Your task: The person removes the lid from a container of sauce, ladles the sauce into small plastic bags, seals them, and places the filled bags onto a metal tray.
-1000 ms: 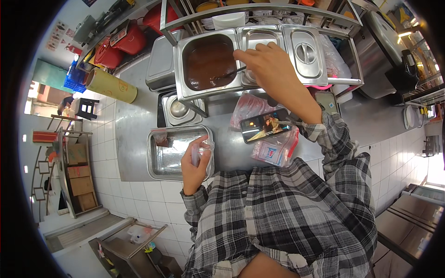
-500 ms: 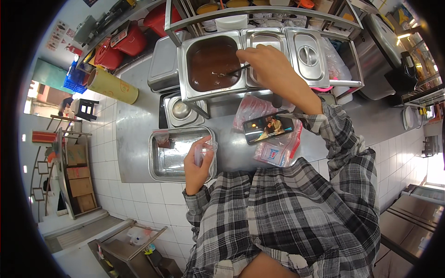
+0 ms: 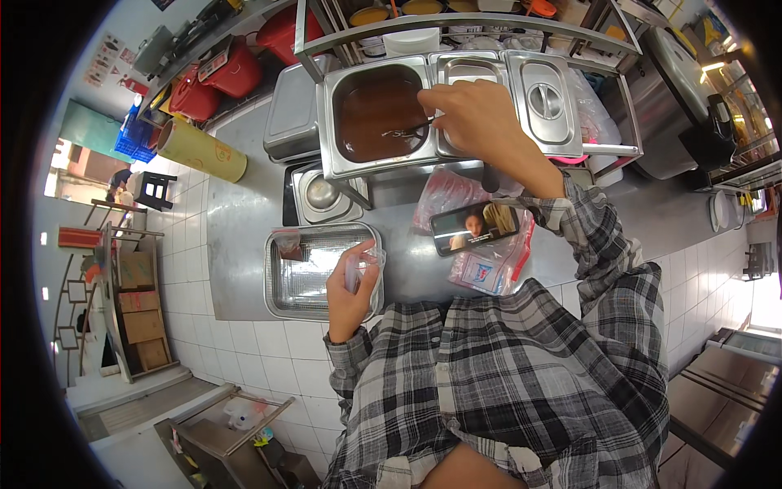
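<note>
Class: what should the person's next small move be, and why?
Probably lift the thin black utensil out of the brown liquid in the rectangular steel pan and toward the small clear plastic bag: the right hand holds the utensil dipped in, the left hand holds the bag, and a bag with brown contents lies in the silver rectangular tray.

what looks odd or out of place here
The lit phone lies at a slant across plastic bags, by the right sleeve; it seems odd near an open pan of brown liquid. No spill stands out.
</note>
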Demonstrator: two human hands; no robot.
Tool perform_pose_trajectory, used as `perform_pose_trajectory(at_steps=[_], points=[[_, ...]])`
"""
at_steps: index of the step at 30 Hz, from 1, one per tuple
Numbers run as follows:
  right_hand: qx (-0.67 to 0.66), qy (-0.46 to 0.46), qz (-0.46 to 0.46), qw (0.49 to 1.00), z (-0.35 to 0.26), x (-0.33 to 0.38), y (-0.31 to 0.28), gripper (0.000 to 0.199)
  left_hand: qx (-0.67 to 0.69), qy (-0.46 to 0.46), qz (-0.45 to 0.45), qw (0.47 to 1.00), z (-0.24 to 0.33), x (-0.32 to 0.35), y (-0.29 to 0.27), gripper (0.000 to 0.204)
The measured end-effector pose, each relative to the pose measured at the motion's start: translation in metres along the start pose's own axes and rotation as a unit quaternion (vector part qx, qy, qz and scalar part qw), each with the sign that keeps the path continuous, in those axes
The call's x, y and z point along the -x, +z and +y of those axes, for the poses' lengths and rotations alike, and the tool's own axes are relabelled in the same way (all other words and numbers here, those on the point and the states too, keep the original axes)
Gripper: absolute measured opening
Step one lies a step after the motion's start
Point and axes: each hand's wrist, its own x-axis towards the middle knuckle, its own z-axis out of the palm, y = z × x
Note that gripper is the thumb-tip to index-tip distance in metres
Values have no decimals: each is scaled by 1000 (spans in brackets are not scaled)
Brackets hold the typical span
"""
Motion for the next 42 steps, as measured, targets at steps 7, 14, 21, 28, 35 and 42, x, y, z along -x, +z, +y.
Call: perform_pose_trajectory(at_steps=[7,14,21,28,35,42], points=[[-36,-3,54,998,3,-1,-3,26,12,8,-1,1000,-1,-1,0,34],[-120,13,62,991,9,1,-10,39,-11,16,8,1000,-8,0,-2,34],[-333,2,21,943,25,12,-23,49,-12,12,6,1000,-8,-2,0,33],[-539,65,92,835,24,52,-53,38,-13,16,4,1000,-9,-4,3,32],[-514,211,251,792,62,146,-100,32,-27,-5,-20,999,-6,-6,10,32],[-286,548,133,775,108,251,-37,44,-20,20,-35,999,-7,-9,19,33]])
